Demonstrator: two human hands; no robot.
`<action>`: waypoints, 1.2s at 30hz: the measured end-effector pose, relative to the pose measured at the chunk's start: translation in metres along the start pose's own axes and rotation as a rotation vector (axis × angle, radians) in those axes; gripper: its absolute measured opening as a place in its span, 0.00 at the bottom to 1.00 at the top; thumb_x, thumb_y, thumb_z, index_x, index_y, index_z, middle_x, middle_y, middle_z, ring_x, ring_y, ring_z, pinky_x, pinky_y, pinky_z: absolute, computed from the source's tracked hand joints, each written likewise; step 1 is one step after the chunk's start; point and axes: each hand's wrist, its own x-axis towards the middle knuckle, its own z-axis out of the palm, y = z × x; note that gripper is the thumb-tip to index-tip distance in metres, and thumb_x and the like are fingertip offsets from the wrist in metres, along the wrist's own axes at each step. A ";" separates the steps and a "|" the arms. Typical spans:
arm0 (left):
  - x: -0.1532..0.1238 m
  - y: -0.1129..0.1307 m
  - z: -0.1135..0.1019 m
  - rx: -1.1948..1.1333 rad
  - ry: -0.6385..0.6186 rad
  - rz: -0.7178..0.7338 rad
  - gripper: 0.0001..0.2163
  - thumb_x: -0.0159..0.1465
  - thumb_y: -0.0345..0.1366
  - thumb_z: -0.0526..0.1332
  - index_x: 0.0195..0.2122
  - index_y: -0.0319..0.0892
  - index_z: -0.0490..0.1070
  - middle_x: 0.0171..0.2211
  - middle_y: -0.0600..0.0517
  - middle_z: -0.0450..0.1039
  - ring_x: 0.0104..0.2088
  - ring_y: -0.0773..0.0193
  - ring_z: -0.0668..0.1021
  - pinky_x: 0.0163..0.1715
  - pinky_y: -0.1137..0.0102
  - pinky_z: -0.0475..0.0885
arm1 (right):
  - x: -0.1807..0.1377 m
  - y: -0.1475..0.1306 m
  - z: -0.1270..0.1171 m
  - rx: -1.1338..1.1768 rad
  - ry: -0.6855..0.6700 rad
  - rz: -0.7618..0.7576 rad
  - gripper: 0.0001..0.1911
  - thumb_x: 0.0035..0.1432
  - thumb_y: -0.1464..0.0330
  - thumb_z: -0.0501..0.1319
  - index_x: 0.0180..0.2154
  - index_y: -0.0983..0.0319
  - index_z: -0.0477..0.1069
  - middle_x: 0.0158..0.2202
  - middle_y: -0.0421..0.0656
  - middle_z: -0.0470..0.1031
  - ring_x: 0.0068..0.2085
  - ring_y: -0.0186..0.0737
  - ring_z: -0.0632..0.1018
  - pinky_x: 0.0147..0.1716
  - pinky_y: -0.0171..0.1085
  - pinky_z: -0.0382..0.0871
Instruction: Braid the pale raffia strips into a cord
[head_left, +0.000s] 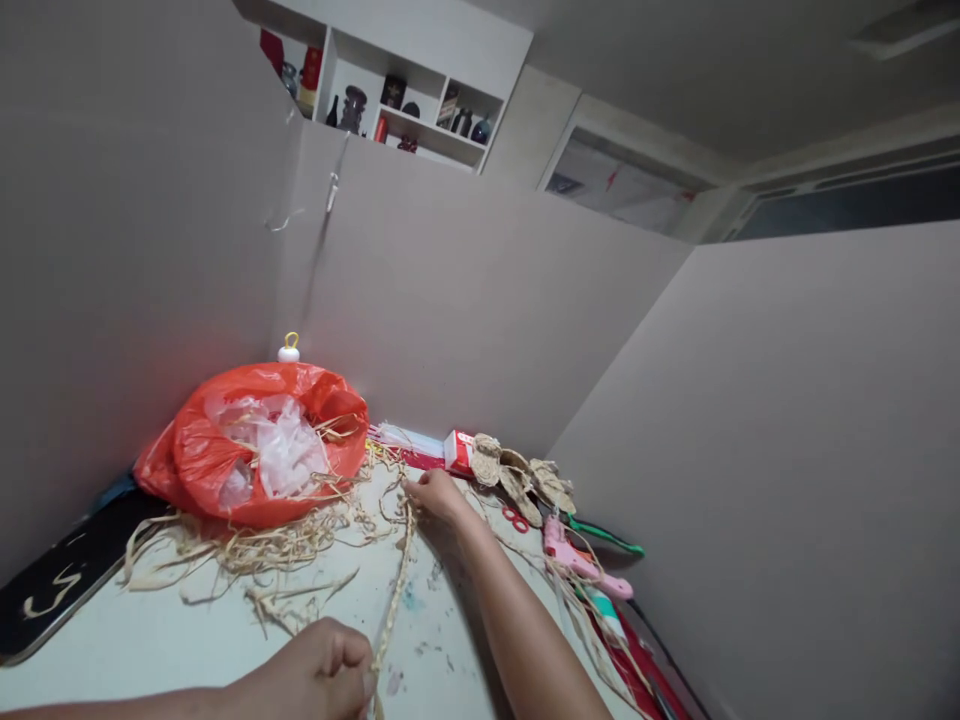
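Observation:
A pale braided straw cord (397, 580) runs across the white table top (150, 650) between my two hands. My left hand (322, 672) pinches its near end close to the bottom edge of the view. Stretched out to the far side of the table, my right hand (435, 497) grips the cord's far end. Loose straw strands (255, 550) lie scattered just left of the cord.
A red plastic bag (259, 440) with clear plastic and straw inside sits at the back left. Small woven straw sandals (521, 475), a red and white box (457, 450), red scissors (514, 518), and a pink glue gun (581, 562) lie at the right. Grey partition walls enclose the table.

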 end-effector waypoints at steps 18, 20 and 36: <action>-0.004 0.038 -0.012 -0.138 0.117 -0.016 0.21 0.55 0.54 0.61 0.22 0.41 0.59 0.18 0.59 0.54 0.20 0.72 0.55 0.20 0.75 0.53 | -0.093 -0.012 -0.194 0.807 0.438 -0.148 0.15 0.43 0.75 0.59 0.35 0.59 0.58 0.21 0.35 0.71 0.16 0.26 0.65 0.12 0.24 0.55; -0.002 0.051 -0.021 0.044 0.138 0.010 0.21 0.55 0.54 0.60 0.20 0.41 0.59 0.17 0.60 0.50 0.19 0.73 0.52 0.18 0.76 0.49 | -0.105 -0.004 -0.211 0.878 0.372 -0.120 0.18 0.41 0.77 0.60 0.36 0.60 0.60 0.21 0.36 0.72 0.16 0.26 0.66 0.12 0.23 0.55; 0.027 0.112 -0.050 0.341 0.432 0.159 0.14 0.58 0.49 0.58 0.26 0.42 0.64 0.18 0.60 0.52 0.18 0.74 0.55 0.17 0.78 0.52 | -0.131 0.012 -0.232 0.873 0.578 -0.320 0.06 0.49 0.68 0.64 0.30 0.61 0.67 0.24 0.36 0.72 0.21 0.28 0.74 0.17 0.26 0.66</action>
